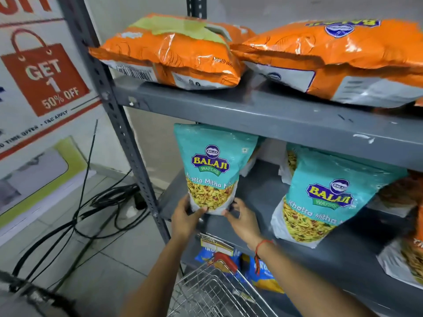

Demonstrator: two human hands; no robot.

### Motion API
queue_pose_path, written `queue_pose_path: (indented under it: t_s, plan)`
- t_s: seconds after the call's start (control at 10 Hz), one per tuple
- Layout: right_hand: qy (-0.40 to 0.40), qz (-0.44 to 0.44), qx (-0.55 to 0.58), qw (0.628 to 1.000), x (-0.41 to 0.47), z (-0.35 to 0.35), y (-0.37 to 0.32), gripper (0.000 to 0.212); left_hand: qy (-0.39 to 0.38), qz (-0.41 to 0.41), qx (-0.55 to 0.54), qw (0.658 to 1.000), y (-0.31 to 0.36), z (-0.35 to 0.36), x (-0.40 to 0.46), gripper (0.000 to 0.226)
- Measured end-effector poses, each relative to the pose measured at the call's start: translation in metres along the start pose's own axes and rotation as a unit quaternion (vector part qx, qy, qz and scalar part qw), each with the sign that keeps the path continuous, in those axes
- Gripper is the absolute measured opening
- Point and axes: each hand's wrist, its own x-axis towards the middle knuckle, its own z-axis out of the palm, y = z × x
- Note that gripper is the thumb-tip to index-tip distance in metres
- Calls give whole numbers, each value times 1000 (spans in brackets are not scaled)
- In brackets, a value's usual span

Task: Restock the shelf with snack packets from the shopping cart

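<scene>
A teal Balaji snack packet stands upright at the left end of the middle grey shelf. My left hand grips its lower left corner. My right hand touches its lower right corner with fingers spread along the edge. A second teal packet leans on the same shelf to the right. The wire shopping cart sits below my arms, and no packets show in the part of it I can see.
Two big orange packets lie flat on the upper shelf. More packets stand at the far right, and blue ones on a lower shelf. Black cables trail on the tiled floor beside the shelf post.
</scene>
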Motion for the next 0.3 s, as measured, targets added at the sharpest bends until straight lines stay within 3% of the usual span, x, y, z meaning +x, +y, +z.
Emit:
queue_pose_path:
  t_s: [0.2,0.3]
  plan:
    - [-32,20,-29,999,-4,-7,-3,49,-2,9,6,1000,1,4,-6,70]
    - [-71,37,-27,996,-15,-13,-6,77,11,11,2,1000,-1,9,-12,68]
